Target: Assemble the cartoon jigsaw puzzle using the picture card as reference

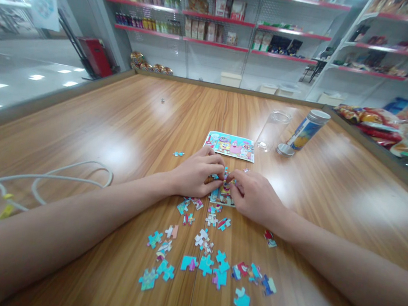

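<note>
Head: both hands [197,174] on puzzle [223,196]

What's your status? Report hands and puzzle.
Left hand and right hand, fingertips on the part-built puzzle. Loose pieces scattered nearer the body. Nothing between hands and puzzle.

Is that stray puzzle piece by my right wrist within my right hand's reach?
Likely yes: the stray piece lies on the table beside the wrist, nothing covering it, though the right hand is busy on the half-built puzzle.

White cable [109,176] L — clear jar [272,129], tube [309,129] R.
</note>
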### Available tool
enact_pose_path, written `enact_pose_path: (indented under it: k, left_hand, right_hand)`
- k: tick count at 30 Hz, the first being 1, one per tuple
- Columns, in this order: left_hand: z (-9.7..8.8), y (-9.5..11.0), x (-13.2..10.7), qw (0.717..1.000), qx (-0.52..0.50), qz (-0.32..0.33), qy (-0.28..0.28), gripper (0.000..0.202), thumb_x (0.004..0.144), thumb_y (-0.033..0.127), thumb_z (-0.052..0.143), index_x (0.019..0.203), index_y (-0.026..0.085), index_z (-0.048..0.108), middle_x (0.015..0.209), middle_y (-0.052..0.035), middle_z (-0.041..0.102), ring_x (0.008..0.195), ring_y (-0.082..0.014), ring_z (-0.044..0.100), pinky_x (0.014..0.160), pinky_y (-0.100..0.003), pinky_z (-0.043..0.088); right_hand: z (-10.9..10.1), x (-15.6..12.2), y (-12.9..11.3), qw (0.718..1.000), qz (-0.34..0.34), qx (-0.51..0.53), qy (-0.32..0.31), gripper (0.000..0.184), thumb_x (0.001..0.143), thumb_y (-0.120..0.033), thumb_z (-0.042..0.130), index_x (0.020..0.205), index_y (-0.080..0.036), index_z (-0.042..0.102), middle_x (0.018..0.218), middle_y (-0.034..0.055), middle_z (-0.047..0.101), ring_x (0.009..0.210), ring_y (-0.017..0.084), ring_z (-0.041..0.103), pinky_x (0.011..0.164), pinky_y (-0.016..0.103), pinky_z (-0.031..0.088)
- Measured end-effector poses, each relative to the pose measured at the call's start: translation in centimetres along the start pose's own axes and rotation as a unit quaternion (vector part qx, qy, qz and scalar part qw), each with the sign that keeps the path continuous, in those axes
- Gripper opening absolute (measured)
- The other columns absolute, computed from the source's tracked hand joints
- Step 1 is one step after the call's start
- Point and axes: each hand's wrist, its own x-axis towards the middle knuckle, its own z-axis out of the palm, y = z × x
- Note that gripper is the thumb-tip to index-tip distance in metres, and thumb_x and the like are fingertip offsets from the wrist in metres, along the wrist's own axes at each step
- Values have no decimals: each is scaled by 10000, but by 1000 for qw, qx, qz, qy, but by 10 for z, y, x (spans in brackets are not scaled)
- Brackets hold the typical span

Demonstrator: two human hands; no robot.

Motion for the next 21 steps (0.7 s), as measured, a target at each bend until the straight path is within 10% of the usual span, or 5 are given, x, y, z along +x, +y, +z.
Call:
enact_pose_path:
  k: [9,15,21]
  left_hand:
    - [5,-9,0,980,42,-141,133,160,924,194,513,925,173,672,986,-73,663,974,-231,556,933,-430,451]
    - [12,-14,-3,913,144,-343,165,312,873,357,610,1112,158,645,1161,-171,575,1138,-372,486,953,-600,406]
    - [15,-18,-1,931,71,-325,148,361,928,329,525,1213,111,561,1236,-192,530,1237,-356,470,1062,-589,410]
  right_hand:
    - [-1,0,0,1000,-1,10,1,154,892,-172,511,985,-176,635,724,32,600,691,173,545,686,292,382]
    - [0,-1,1,999,2,40,23,227,916,-167,472,1075,-166,634,727,34,594,714,182,564,720,299,409]
    - [0,-1,-1,999,5,44,30,227,884,-172,529,1079,-170,644,652,-4,514,653,171,502,701,297,393]
